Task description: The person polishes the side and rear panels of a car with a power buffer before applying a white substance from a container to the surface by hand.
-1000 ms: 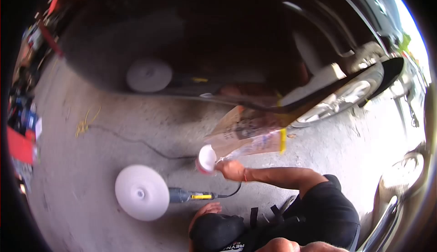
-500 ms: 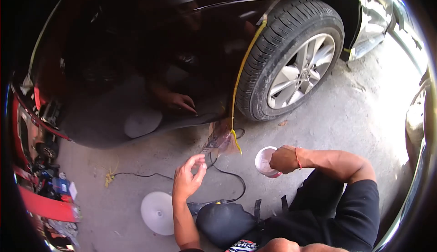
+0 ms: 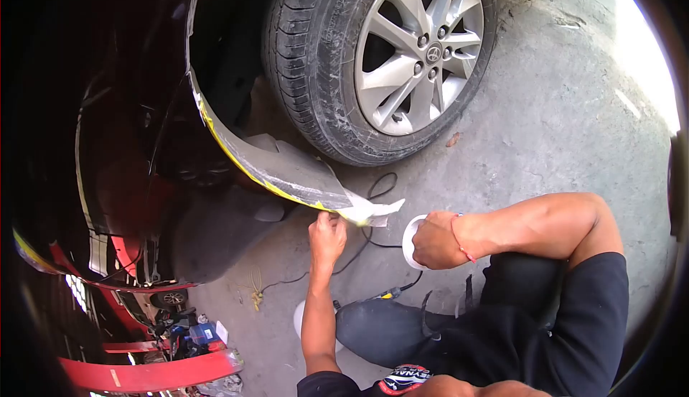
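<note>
Hands of a crouching person at work beside a car's wheel arch. Left hand (image 3: 327, 237) is raised, its fingers (image 3: 326, 219) bent against the lower edge of the masking sheet (image 3: 287, 174), a grey strip edged with yellow tape that follows the curve of the arch. Whether these fingers pinch the sheet or only touch it cannot be told. The sheet's loose pale end juts out just past the left fingers, toward the other hand.

Right hand (image 3: 434, 240), marked by a red wristband (image 3: 459, 239), is clenched around a white container (image 3: 410, 243), of which only the round rim shows. The container sits on the side of the right fingers that faces the left hand, near the sheet's loose end but apart from it.

Above both sets of fingers stands the tyre (image 3: 308, 74) with its silver alloy wheel (image 3: 423, 45), resting on the concrete floor (image 3: 545, 131). A black cable (image 3: 380, 245) crosses the floor between the two hands. Below the left fingers, partly hidden behind the forearm, lies a white disc (image 3: 298, 318). Well below and to the left of them lies a red panel (image 3: 143, 372).
</note>
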Motion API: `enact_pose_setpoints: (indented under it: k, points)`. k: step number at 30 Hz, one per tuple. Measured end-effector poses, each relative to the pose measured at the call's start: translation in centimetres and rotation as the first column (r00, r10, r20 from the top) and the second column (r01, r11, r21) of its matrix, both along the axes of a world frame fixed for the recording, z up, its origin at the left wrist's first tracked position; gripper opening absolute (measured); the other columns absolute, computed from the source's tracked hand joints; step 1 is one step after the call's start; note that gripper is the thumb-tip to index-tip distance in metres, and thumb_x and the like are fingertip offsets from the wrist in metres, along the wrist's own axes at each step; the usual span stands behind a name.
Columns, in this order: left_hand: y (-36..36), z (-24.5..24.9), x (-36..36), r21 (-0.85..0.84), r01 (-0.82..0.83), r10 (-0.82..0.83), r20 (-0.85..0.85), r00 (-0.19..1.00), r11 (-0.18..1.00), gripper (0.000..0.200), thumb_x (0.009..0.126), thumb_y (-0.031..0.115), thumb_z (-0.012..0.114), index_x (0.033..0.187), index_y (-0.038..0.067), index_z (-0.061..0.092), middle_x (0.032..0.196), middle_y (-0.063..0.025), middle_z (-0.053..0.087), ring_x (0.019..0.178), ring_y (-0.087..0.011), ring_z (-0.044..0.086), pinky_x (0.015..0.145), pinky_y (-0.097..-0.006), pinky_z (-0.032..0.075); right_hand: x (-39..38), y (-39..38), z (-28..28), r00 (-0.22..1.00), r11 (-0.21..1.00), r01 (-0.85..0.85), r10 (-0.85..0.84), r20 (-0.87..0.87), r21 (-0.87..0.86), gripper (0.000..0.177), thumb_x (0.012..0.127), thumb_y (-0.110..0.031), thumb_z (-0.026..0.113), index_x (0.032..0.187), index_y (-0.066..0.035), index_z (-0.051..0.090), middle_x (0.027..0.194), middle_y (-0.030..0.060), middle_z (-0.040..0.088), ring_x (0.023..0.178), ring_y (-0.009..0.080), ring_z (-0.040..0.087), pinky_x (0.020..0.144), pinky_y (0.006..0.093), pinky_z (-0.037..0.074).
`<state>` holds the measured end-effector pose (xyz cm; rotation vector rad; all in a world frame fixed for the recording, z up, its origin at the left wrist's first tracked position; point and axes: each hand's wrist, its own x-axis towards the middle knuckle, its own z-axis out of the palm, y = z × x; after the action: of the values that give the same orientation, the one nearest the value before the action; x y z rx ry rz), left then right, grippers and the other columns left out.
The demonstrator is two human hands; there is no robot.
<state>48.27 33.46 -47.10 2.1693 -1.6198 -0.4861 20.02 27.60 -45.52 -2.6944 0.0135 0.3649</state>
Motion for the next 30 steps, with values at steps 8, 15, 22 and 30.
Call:
enact_pose_setpoints:
  k: [8, 15, 22, 30]
  points:
    - [-1.9, -0.3, -2.0, -0.376, -0.005, 0.233, 0.564, 0.792, 0.927, 0.06, 0.095, 0.04, 0.063, 0.054, -0.003, 0.063, 0.052, -0.0225, 0.06, 0.05, -0.038, 0.065, 0.053, -0.0492, 0.05, -1.0, -0.4, 1.0, 1.0, 0.999, 0.029, -0.029, -0.01, -0.029, 0.022, 0.088, -0.02, 0.06, 0.097, -0.012, 0.079, 0.097, 0.0076, 0.076, 0.096, 0.0289, 0.073, 0.074, 0.0436, 0.058]
    - [-3.1, -2.0, -1.0, -0.487, -0.009, 0.277, 0.481, 0.832, 0.874, 0.054, 0.091, 0.031, 0.066, 0.046, 0.0, 0.06, 0.049, -0.021, 0.058, 0.045, -0.0414, 0.06, 0.047, -0.0513, 0.046, -0.3, -0.2, 0.6, 1.0, 1.0, 0.003, -0.003, -0.02, 0.0, 0.018, 0.085, -0.022, 0.065, 0.089, -0.011, 0.078, 0.091, 0.0085, 0.075, 0.09, 0.0296, 0.073, 0.073, 0.0432, 0.058]
    - [-2.5, -0.5, -1.9, -0.39, -0.121, 0.29, 0.409, 0.865, 0.913, 0.056, 0.091, 0.036, 0.067, 0.052, -0.003, 0.062, 0.054, -0.0241, 0.059, 0.053, -0.0448, 0.062, 0.055, -0.0519, 0.048, -0.3, -0.7, 0.9, 0.998, 0.999, 0.036, -0.037, 0.052, 0.022, 0.012, 0.078, -0.02, 0.071, 0.081, -0.009, 0.076, 0.079, 0.0108, 0.073, 0.081, 0.0318, 0.073, 0.066, 0.0452, 0.057]
    - [4.8, 6.8, -1.0, 0.287, 0.055, -0.093, 0.121, 0.988, 0.956, 0.06, 0.083, 0.05, 0.078, 0.115, 0.001, 0.068, 0.099, -0.016, 0.076, 0.091, -0.0303, 0.075, 0.081, -0.0416, 0.058, -0.4, -0.8, 1.2, 0.992, 0.998, 0.068, -0.065, 0.105, -0.018, 0.01, 0.073, -0.016, 0.07, 0.079, -0.009, 0.074, 0.077, 0.0141, 0.071, 0.077, 0.0359, 0.071, 0.065, 0.0478, 0.056]
